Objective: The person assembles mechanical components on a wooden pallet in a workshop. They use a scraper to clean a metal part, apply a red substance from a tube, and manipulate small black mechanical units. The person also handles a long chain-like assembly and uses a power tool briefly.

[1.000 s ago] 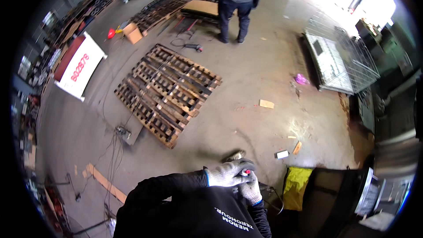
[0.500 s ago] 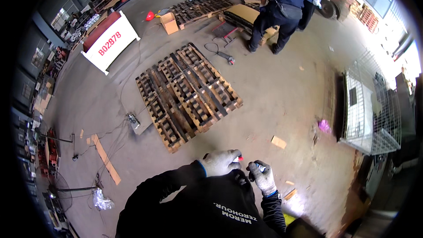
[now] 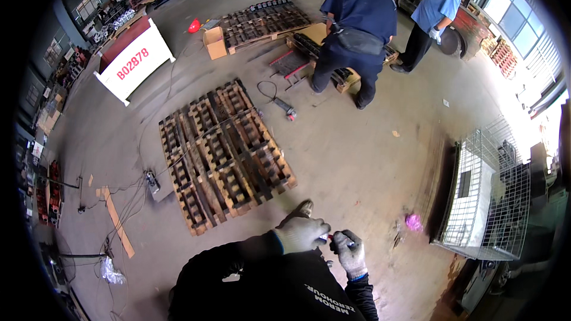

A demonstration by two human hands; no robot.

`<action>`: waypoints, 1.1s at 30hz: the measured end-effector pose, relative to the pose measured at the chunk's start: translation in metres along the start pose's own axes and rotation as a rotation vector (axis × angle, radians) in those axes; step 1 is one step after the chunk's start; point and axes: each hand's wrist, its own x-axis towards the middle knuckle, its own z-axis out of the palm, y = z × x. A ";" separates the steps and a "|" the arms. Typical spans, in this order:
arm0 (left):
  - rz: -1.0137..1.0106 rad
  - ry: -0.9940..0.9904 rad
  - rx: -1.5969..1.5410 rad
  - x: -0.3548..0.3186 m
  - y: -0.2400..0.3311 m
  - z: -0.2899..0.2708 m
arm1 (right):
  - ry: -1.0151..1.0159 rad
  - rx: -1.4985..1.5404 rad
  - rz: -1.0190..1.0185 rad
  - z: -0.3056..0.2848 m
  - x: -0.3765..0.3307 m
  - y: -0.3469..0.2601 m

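Both of my hands wear grey-white knitted gloves and meet in front of my dark top. My left hand [image 3: 300, 235] is closed round a small, slim red-and-white thing [image 3: 328, 237], whose end shows between the hands; its kind cannot be made out. Against that end, my right hand [image 3: 350, 254] is closed in a pinch. Something pale shows at its fingers, too small to name. The fingers hide most of what both hands hold. Just beyond my left hand, the tip of a dark shoe [image 3: 305, 207] pokes out.
Ahead lies a wooden pallet [image 3: 226, 154] bearing rows of dark parts. Beyond it are a corded angle grinder [image 3: 285, 109], a bending person [image 3: 360, 30] and a standing person [image 3: 437, 15]. A wire cage [image 3: 485, 202] stands right; cables and a cardboard strip [image 3: 119, 226] lie left.
My hands have come together, closing the gap between them. The view has shifted, and a shoe has appeared. The person in dark blue has bent down; the one in light blue stands farther right.
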 end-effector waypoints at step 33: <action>-0.073 0.093 -0.109 0.676 -0.023 -0.152 | -0.057 -0.105 0.072 -0.476 0.507 -0.222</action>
